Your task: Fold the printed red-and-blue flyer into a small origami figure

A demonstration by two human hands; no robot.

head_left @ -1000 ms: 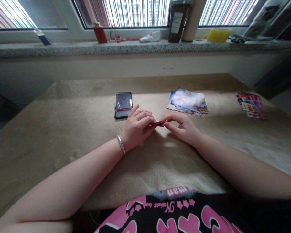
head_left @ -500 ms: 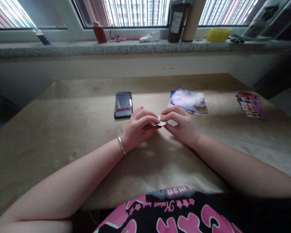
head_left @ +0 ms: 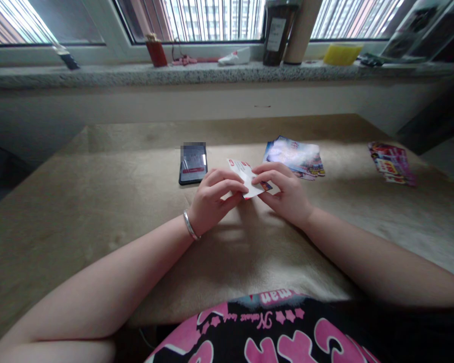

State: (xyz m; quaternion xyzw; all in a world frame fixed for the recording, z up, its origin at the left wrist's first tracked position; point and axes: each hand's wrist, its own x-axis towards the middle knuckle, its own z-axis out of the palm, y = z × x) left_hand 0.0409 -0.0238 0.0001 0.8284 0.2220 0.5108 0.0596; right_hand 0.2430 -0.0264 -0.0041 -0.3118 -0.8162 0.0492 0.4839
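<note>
A small white card (head_left: pixel 247 177) with red marks is pinched between both hands above the middle of the beige table (head_left: pixel 98 201), its face tilted up towards me. My left hand (head_left: pixel 215 200), with a silver bangle on the wrist, has its fingers curled onto the card's left edge. On the right edge, my right hand (head_left: pixel 283 194) grips the card with thumb and fingers. A black phone (head_left: pixel 192 163) with a lit screen lies just beyond my left hand.
A fanned pile of colourful cards (head_left: pixel 295 158) lies beyond my right hand. A second pile of cards (head_left: pixel 391 163) sits at the far right. The stone window sill (head_left: pixel 98 75) behind the table carries a red cup (head_left: pixel 156 52), a dark jar (head_left: pixel 276 33) and a yellow box (head_left: pixel 342 54).
The card was held flat and edge-on between my fingertips; it has been raised and tilted so its white face shows. Both hands have shifted slightly away from me.
</note>
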